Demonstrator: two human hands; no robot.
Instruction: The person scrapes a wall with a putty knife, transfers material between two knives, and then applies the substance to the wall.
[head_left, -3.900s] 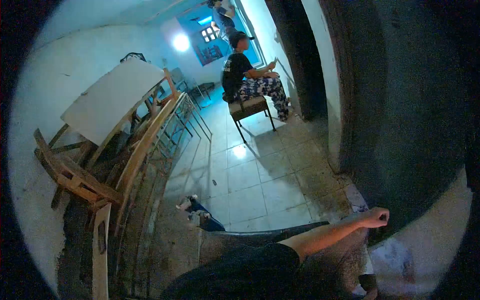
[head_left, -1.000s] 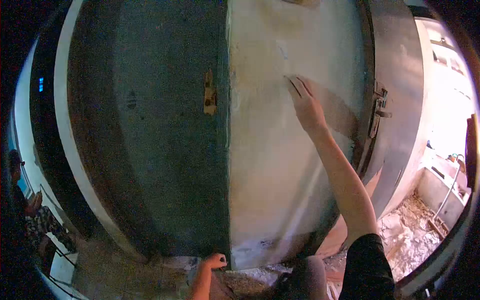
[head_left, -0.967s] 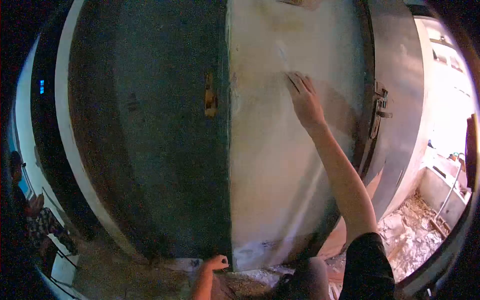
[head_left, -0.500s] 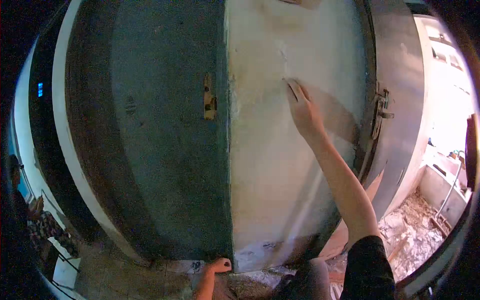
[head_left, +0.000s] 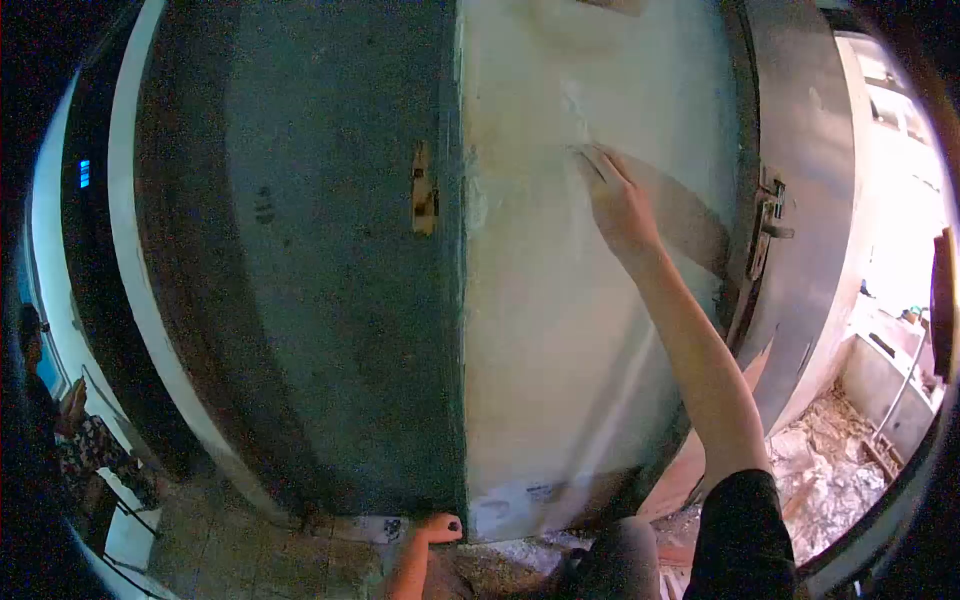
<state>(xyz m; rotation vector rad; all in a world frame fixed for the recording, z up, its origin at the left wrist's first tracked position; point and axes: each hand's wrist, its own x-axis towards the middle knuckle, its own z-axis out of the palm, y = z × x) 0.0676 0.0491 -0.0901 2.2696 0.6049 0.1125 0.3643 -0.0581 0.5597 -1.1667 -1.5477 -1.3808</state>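
My right hand (head_left: 622,205) reaches up to a pale, patchy wall panel (head_left: 540,300), its fingers closed and pressed together close to the surface. A thin edge (head_left: 576,150) shows at the fingertips, but I cannot tell what it belongs to. Just above the fingers runs a whitish smear (head_left: 574,105). Low down, my left hand (head_left: 438,528) is curled by the foot of the upright corner, where the pale panel meets a dark teal one (head_left: 340,260). Something small and dark shows in its curl.
At right stands a grey door (head_left: 805,150) with a metal handle (head_left: 772,232). Beyond it is a bright area with debris (head_left: 835,450) on the floor. A cut-out plate (head_left: 424,190) sits in the dark panel. A seated person (head_left: 80,430) is at far left.
My right hand has shifted slightly up and right in view, its fingers still near the smear. The left hand stays by the corner's foot. The view has moved slightly.
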